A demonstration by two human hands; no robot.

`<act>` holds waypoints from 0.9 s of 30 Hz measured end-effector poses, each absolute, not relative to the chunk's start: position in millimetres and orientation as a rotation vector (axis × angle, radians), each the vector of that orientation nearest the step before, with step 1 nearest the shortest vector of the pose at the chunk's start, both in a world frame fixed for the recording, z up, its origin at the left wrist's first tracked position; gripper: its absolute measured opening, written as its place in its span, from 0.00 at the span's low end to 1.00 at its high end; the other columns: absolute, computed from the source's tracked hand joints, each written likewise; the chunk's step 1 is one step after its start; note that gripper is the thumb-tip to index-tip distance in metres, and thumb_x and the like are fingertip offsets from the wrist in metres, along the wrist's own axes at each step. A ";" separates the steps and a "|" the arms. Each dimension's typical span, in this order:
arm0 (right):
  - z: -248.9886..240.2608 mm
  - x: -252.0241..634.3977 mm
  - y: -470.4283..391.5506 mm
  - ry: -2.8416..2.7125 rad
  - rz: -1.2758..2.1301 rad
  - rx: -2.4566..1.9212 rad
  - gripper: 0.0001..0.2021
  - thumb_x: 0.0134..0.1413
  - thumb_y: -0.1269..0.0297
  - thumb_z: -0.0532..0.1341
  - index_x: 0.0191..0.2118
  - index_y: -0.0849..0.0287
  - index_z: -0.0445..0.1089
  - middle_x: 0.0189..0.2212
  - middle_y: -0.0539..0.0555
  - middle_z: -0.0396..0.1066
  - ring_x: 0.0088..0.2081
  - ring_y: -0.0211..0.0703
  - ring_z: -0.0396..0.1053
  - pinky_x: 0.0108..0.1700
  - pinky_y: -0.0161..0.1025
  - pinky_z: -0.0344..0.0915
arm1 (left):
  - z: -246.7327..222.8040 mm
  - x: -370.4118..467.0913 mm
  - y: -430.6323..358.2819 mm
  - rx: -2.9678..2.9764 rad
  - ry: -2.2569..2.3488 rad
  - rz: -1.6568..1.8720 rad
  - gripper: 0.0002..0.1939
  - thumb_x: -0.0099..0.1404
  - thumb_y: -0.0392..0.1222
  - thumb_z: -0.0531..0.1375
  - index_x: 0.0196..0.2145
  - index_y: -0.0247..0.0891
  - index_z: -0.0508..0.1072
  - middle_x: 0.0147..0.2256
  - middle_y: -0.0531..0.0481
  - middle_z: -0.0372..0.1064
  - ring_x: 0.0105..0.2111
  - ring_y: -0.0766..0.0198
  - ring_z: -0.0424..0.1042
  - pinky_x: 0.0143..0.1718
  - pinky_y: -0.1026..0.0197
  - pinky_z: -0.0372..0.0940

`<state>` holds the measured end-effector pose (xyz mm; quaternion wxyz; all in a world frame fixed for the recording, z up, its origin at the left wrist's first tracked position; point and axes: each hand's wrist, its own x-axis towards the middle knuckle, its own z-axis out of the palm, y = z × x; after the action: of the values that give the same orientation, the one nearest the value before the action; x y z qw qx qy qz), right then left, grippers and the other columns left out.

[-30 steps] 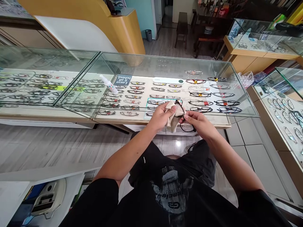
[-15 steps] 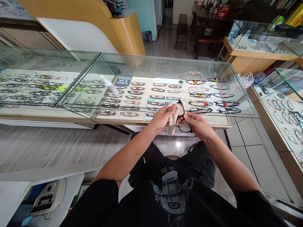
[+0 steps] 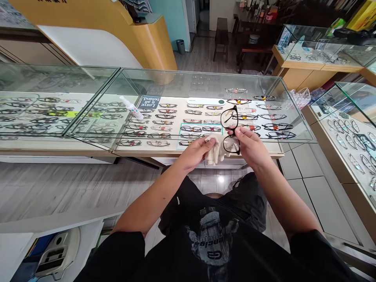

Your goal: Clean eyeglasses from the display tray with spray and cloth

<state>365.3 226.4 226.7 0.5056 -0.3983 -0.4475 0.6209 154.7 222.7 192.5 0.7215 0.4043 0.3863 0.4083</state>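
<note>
Black-framed eyeglasses are held upright on end, one lens above the other, by my right hand, whose fingers pinch the frame near the bridge. The lower lens looks speckled, perhaps with droplets; the upper one looks clear. My left hand grips a crumpled cream cleaning cloth, which hangs just left of the lower lens. Whether the cloth touches the glasses I cannot tell. A white spray bottle lies or leans on the glass case, farther off to the left.
Below my hands stretches a glass display case with rows of spectacle frames. More cases stand at the left and the right. A white shelf unit is at lower left. Behind the case are a wooden bench and a bin.
The cloth has come away from the upper lens. My left hand has moved slightly down and left with it, while my right hand has raised and turned the glasses upright.
</note>
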 end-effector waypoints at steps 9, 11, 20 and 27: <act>220.4 342.3 215.6 -1.069 1.574 -0.946 0.21 0.51 0.41 0.74 0.34 0.51 0.70 0.42 0.53 0.78 0.43 0.49 0.73 0.47 0.43 0.72 | 208.1 170.4 206.9 0.913 0.820 0.899 0.28 0.60 0.67 0.72 0.34 0.36 0.76 0.24 0.53 0.66 0.22 0.70 0.63 0.22 0.65 0.59; 219.8 338.4 214.0 -1.069 1.538 -0.968 0.22 0.51 0.39 0.74 0.35 0.50 0.70 0.42 0.53 0.78 0.44 0.50 0.73 0.47 0.43 0.72 | 207.1 175.2 204.9 0.892 0.811 0.920 0.29 0.59 0.68 0.72 0.34 0.37 0.76 0.25 0.52 0.68 0.23 0.68 0.66 0.23 0.64 0.63; 218.0 327.3 210.2 -1.024 1.547 -0.911 0.22 0.52 0.40 0.73 0.34 0.51 0.69 0.36 0.51 0.75 0.39 0.45 0.72 0.43 0.41 0.71 | 195.1 190.0 205.2 0.888 0.804 1.088 0.29 0.58 0.67 0.73 0.41 0.39 0.77 0.30 0.52 0.73 0.27 0.64 0.71 0.27 0.63 0.68; 218.1 330.8 213.4 -1.040 1.544 -0.981 0.18 0.49 0.46 0.75 0.35 0.51 0.72 0.39 0.52 0.76 0.42 0.47 0.72 0.48 0.42 0.71 | 189.7 188.2 210.3 0.903 0.842 1.104 0.33 0.54 0.64 0.77 0.46 0.37 0.79 0.32 0.53 0.73 0.30 0.66 0.70 0.29 0.65 0.67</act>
<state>330.8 213.4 218.1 0.4956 -0.4047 -0.4292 0.6374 188.2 210.3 189.7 0.6763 0.4018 0.3744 0.4910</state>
